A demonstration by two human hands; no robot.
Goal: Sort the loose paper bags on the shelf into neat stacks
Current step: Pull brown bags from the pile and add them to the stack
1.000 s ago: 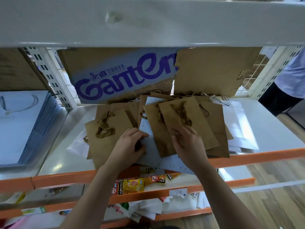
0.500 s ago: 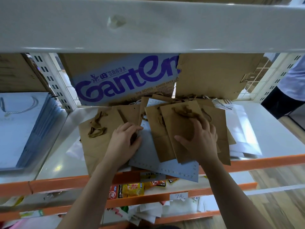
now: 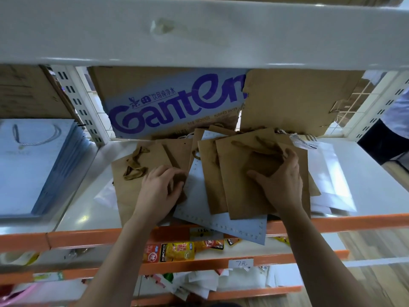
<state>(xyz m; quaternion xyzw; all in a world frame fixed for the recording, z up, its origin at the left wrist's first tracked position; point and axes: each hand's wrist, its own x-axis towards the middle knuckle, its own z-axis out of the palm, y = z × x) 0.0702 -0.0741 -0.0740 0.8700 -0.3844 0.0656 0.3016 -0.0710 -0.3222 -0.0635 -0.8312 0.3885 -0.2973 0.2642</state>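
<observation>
**Inspector:** Report the shelf, biggest items first.

**Onlooker:** White shelf [image 3: 371,185] with an orange front rail [image 3: 354,222]. A printed cardboard box [image 3: 172,100] stands at the back. To the left, past the upright, is a squared-up stack of pale bags [image 3: 28,169].

**Inspector:** And the loose bags?

**Onlooker:** They lie in mid-shelf, fanned and overlapping. White bags [image 3: 329,178] lie flat on the right. A blue bag [image 3: 232,227] sits under the brown ones, one corner hanging over the rail. The top brown bag [image 3: 241,191] lies across it. The left brown bag [image 3: 130,191] lies beside it, its twisted handle [image 3: 134,167] flopped on its face.

**Inspector:** Hands?

**Onlooker:** The right hand [image 3: 281,185] is spread flat, pressing on the top brown bag, fingertips up by its handles. The left hand [image 3: 157,191] has its fingers curled, pinching the right edge of the left brown bag.
</observation>
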